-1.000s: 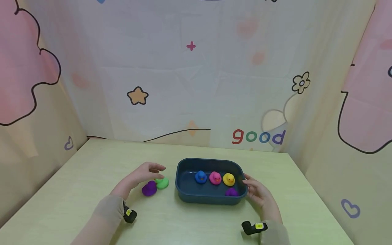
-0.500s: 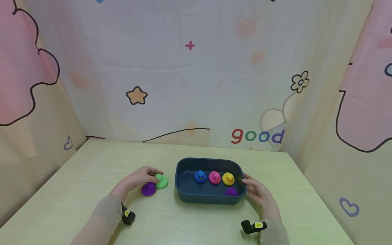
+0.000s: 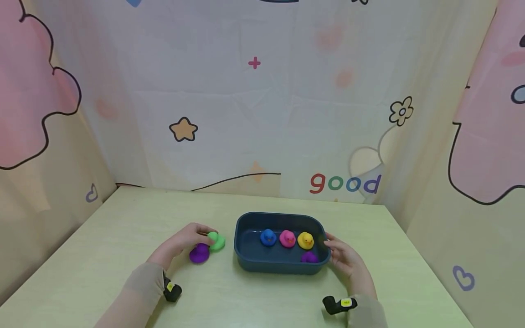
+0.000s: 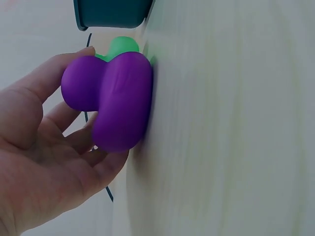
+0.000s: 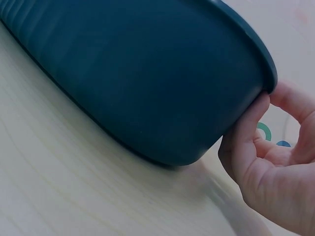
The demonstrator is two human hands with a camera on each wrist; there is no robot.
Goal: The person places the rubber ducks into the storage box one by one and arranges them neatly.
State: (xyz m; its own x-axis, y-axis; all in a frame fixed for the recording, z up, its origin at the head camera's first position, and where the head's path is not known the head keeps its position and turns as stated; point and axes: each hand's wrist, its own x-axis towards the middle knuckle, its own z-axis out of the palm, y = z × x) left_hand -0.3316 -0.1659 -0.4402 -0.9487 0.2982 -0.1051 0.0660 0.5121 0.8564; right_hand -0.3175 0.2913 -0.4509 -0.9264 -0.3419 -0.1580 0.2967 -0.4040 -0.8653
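Note:
My left hand (image 3: 186, 239) pinches the green rubber duck (image 3: 217, 242) on the table, with its thumb on the near side of the duck and its fingers behind. Beside it sits a purple rubber duck (image 3: 199, 253), which hides most of the green duck (image 4: 123, 46) in the left wrist view. At the right end of the dark blue tub (image 3: 279, 267), my right hand (image 3: 346, 259) holds the rim, with curled fingers (image 5: 246, 135) against the outer wall. Inside the tub are a blue duck (image 3: 268, 238), a pink duck (image 3: 287, 238), a yellow duck (image 3: 305, 240) and a partly hidden purple duck (image 3: 309, 258).
A pale wooden table (image 3: 246, 300) carries everything. Printed cloth (image 3: 229, 136) hangs behind it and at both sides. Each wrist wears a small black camera, one on the left (image 3: 172, 290) and one on the right (image 3: 338, 304).
My left hand has come down from above the green duck and its fingers have closed on the duck. The right hand has stayed at the tub's end.

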